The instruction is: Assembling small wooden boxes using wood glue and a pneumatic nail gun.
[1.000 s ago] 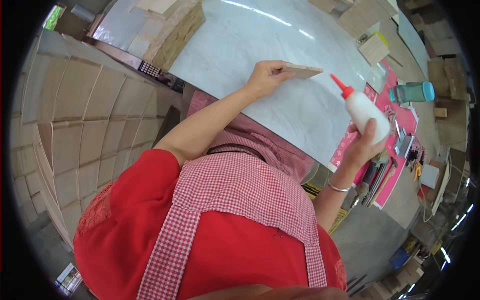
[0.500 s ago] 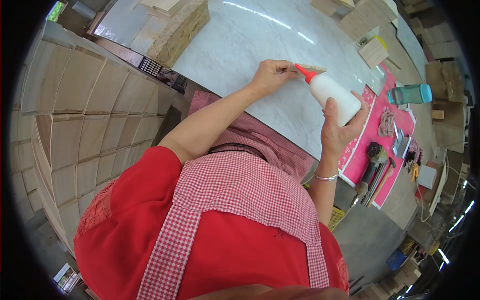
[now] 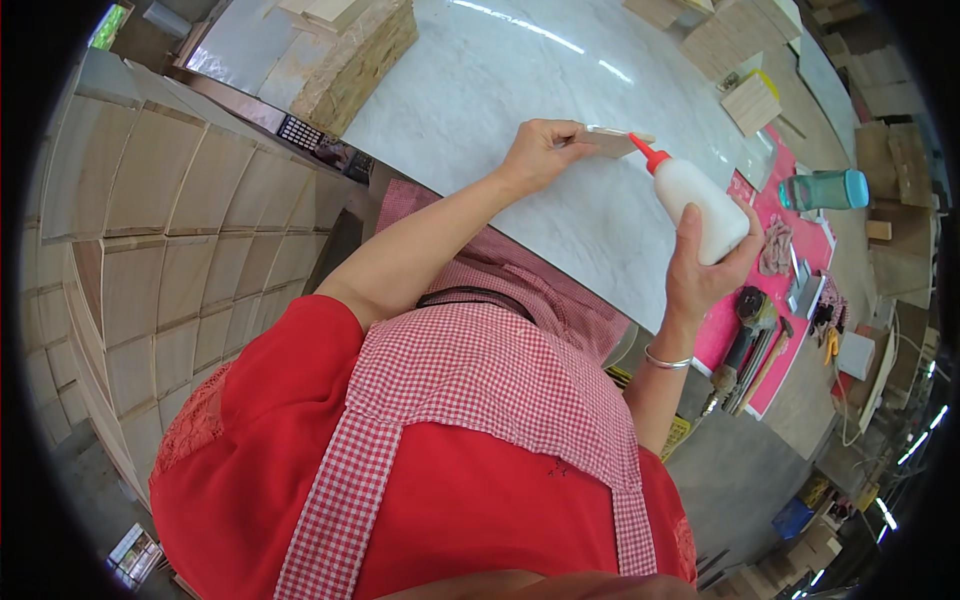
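My left hand [image 3: 545,153] pinches one end of a small thin wooden board [image 3: 612,146] above the pale marbled tabletop [image 3: 480,90]. A white line, apparently glue, shows along the board's upper edge. In my right hand [image 3: 708,262] is a white squeeze bottle [image 3: 697,205], tilted up and to the left. My fingers wrap round its lower part, thumb on the near side. The bottle's red nozzle [image 3: 645,150] points at the far right end of the board; whether the tip touches it I cannot tell.
A wooden block stack [image 3: 355,75] stands at the far left, stacked panels [image 3: 150,240] beside me. To the right, a pink cloth [image 3: 722,335] bears a power tool [image 3: 742,335] and a crumpled rag [image 3: 776,248]; a teal bottle [image 3: 825,190] lies beyond. More wood pieces [image 3: 750,103] are at the far right.
My right hand has shifted right with the squeeze bottle, drawing the nozzle from near my left fingers to the board's far end. A white line now shows along the edge. My left hand stays put.
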Demonstrator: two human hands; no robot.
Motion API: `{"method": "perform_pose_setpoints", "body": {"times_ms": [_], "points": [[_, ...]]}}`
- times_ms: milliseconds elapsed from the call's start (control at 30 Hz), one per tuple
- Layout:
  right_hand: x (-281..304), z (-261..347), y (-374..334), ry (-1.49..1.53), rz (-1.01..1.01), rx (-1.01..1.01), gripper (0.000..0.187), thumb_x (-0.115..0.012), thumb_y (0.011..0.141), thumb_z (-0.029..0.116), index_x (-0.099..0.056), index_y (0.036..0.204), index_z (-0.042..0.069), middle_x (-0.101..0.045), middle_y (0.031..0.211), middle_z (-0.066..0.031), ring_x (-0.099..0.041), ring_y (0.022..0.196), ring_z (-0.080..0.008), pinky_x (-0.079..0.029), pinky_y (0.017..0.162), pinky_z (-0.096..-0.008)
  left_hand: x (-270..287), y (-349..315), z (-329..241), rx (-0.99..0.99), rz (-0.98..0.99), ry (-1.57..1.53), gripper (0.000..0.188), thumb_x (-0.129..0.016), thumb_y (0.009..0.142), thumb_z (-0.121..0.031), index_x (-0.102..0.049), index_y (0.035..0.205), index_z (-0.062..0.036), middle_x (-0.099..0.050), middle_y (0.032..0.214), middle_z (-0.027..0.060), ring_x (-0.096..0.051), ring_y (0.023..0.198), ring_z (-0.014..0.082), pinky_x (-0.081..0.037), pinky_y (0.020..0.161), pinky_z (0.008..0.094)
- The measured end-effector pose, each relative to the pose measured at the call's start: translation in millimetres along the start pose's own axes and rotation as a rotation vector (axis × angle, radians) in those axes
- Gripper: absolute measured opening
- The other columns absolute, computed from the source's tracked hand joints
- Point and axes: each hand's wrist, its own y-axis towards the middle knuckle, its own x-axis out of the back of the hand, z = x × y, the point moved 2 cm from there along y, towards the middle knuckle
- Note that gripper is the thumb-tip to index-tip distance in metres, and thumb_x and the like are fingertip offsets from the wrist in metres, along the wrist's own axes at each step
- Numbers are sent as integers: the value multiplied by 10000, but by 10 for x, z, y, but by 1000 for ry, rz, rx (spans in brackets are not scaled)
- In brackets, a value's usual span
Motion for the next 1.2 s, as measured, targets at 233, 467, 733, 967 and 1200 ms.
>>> {"method": "perform_pose_setpoints", "body": {"times_ms": [233, 467, 733, 967, 1200], "points": [[142, -217, 10, 108, -98, -154, 520, -805, 797, 162, -517, 1191, -16, -565, 1124, -127, -574, 1017, -213, -491, 862, -338, 13, -13, -61, -30, -17, 8, 136, -718, 867, -106, -714, 930, 13, -637, 783, -33, -505, 744, 39, -444, 665, 235], [11, -82, -13, 142, -63, -155, 510, -798, 805, 158, -511, 1188, -19, -559, 1116, -121, -572, 1005, -210, -493, 863, -339, 16, -46, -70, -4, -19, 17, 147, -722, 867, -122, -713, 920, 15, -620, 769, -41, -474, 718, 41, -415, 637, 234], [144, -366, 53, 28, -180, -82, 495, -792, 814, 163, -494, 1163, -21, -562, 1093, -127, -589, 962, -211, -539, 785, -326, 17, 22, -83, -1, -41, 27, 164, -724, 843, -127, -704, 908, 22, -616, 711, -5, -487, 689, 63, -436, 642, 250], [187, -1373, 317, -48, -463, -169, 498, -831, 770, 205, -496, 1064, -17, -569, 1056, -125, -594, 934, -225, -533, 806, -345, 91, 49, 75, 77, -26, 34, 175, -700, 864, -139, -695, 920, 27, -617, 724, -7, -494, 689, 61, -437, 623, 250], [321, -1927, 558, -746, -133, -317, 544, -861, 697, 300, -564, 1021, -21, -600, 1129, -186, -557, 1085, -317, -446, 918, -415, -101, 89, -82, 92, -8, -69, 230, -645, 931, -139, -680, 1082, 31, -666, 924, -20, -553, 844, 53, -483, 745, 250]]}}
